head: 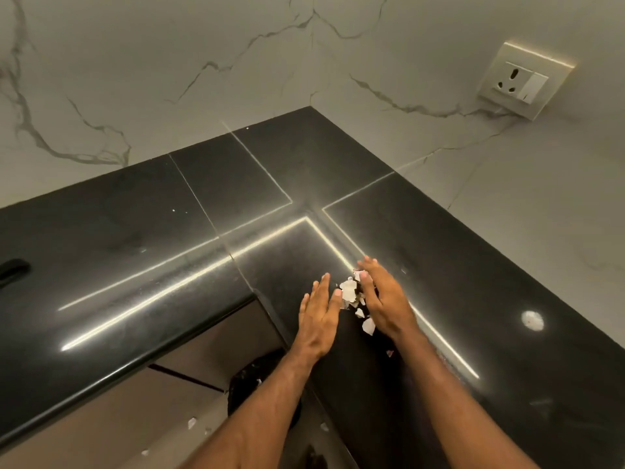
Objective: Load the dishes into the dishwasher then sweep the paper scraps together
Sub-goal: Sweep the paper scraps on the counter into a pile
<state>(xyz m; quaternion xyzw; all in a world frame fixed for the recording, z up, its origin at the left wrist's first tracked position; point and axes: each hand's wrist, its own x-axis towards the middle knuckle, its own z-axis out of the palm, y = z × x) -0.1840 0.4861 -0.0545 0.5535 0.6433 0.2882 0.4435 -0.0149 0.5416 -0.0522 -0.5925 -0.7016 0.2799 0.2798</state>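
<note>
Several white paper scraps (351,296) lie in a small heap on the black countertop (169,252), near its inner corner. My left hand (319,316) rests flat on the counter just left of the heap, fingers straight and together. My right hand (382,299) stands on its edge to the right of the heap, fingers straight, with scraps against its palm side. One larger scrap (368,325) lies by my right wrist, and a tiny one (390,353) sits beside my right forearm. No dishes or dishwasher are in view.
Marble walls meet at the counter's far corner. A wall socket (521,81) sits at the upper right. A dark bin (257,384) stands on the floor below the counter edge, with loose scraps (192,423) on the floor near it. A dark object (12,269) shows at the left edge.
</note>
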